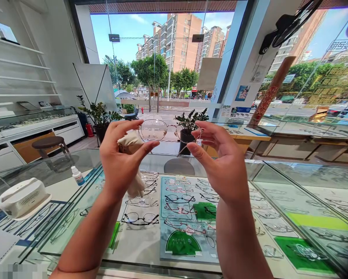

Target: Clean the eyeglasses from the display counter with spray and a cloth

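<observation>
Both my hands hold up a pair of thin-rimmed eyeglasses (166, 133) above a glass display counter, lenses facing me. My left hand (120, 155) pinches the left rim between thumb and fingers. A pale, crumpled cloth (135, 182) hangs from that same hand, tucked against the palm. On the other side, my right hand (220, 159) grips the right rim, its thumb below and fingers above. Small print shows on the left lens. The temples point away from me and are mostly hidden.
Under my arms, the glass counter (145, 248) holds several rows of eyeglasses. To the left stand a white device (24, 197) and a small spray bottle (78, 176). Beyond the counter are a grey stool seat (179, 166), a brown stool (47, 142) and potted plants (100, 116) by the glass doors.
</observation>
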Demonstrator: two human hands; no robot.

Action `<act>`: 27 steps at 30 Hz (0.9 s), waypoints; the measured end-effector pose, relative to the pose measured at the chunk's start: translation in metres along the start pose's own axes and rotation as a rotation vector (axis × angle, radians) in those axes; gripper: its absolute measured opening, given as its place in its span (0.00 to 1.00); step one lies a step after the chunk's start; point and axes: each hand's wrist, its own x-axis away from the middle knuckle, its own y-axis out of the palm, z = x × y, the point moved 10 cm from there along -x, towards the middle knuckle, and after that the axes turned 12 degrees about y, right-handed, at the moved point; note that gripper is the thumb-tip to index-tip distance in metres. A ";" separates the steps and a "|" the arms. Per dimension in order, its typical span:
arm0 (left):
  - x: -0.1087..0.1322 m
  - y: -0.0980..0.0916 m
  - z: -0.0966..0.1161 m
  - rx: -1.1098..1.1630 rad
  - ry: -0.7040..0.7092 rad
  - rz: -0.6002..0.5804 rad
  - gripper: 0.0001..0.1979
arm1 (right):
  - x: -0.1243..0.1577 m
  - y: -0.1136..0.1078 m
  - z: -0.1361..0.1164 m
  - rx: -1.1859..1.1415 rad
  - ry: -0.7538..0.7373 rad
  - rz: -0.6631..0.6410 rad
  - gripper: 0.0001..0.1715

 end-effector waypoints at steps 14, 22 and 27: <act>0.005 0.006 0.002 -0.057 0.004 0.056 0.23 | -0.004 0.005 0.019 -0.050 0.096 0.001 0.28; 0.006 0.003 0.005 -0.078 0.046 0.080 0.23 | -0.005 0.006 0.019 -0.044 0.150 0.003 0.28; 0.006 0.005 0.003 -0.074 0.025 0.069 0.23 | -0.004 0.000 0.012 -0.001 0.106 0.063 0.26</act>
